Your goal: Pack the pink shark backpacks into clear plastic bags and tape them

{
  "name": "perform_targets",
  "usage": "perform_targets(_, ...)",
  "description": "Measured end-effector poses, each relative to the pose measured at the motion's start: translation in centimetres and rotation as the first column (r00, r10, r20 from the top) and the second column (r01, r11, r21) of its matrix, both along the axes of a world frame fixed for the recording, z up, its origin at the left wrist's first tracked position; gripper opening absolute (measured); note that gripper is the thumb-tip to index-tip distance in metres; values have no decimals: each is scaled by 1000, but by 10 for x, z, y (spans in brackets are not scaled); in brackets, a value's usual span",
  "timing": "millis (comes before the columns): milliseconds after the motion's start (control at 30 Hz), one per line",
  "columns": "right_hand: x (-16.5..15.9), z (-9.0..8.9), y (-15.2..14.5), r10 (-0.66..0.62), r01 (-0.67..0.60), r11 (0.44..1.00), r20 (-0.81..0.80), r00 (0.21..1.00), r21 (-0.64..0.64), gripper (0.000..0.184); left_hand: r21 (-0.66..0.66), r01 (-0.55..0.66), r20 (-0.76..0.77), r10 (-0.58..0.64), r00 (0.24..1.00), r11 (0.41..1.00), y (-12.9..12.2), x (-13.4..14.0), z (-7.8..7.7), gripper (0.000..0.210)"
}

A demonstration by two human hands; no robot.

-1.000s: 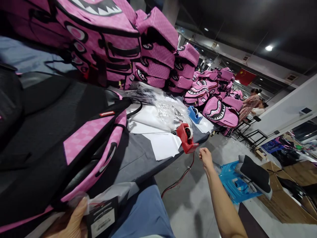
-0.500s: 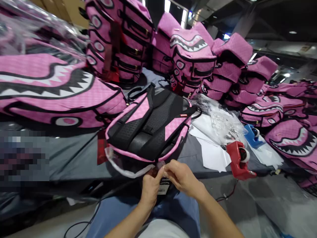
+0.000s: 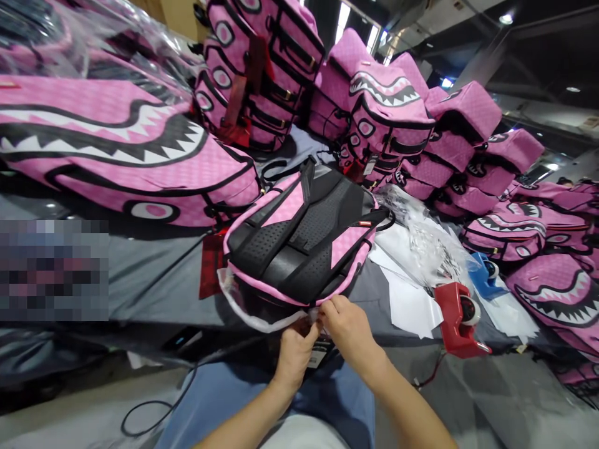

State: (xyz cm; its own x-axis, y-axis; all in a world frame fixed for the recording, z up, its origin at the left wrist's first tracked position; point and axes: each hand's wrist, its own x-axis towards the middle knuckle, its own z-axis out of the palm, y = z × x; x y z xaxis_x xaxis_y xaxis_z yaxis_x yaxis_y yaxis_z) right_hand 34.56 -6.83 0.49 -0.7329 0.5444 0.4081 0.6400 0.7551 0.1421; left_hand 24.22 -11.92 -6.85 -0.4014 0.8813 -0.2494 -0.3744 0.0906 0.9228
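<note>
Second ago: right hand (image 3: 349, 330) out by the red tape dispenser (image 3: 452, 330). Now back against the left hand (image 3: 294, 357), at the near edge of the black-and-pink backpack (image 3: 306, 234), which lies straps up on the worktop (image 3: 163, 293). Fingertips overlap; detail between them unreadable. Labelled tag (image 3: 319, 357) below, partly covered by the hands, print illegible. Grip, both hands: thumb and fingers pinched together on clear plastic (image 3: 259, 324) jutting from under the backpack.

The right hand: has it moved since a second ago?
Yes, leftward: the right hand was just right of the red dispenser; now it is well to that dispenser's left, at the near edge of the backpack.
</note>
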Motion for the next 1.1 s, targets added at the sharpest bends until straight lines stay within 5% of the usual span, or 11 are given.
perform_targets(300,-3,-4,-1,-27,27,1000,48,998,14,17,106,56,109,-67,992,993,-9,-3,0,43)
perform_targets(433,5,-4,2,-65,65,989,4,998,-131,12,-36,-47,146,52,988,998,-7,0,-5,47)
perform_targets(633,20,-11,8,-120,-32,829,-234,965,-559,12,-69,-77,342,96,935,995,-1,2,-3,54)
perform_targets(867,7,-33,8,-293,-172,631,-438,850,-756,17,-104,-68,358,101,928,992,-2,1,8,59)
perform_targets(1033,5,-41,8,-412,-123,651,-484,772,-749,15,-110,-43,311,75,947,993,-1,0,6,59)
perform_targets(1100,4,-42,8,-445,-166,609,-507,738,-775,11,-109,-72,287,101,953,991,0,-1,6,58)
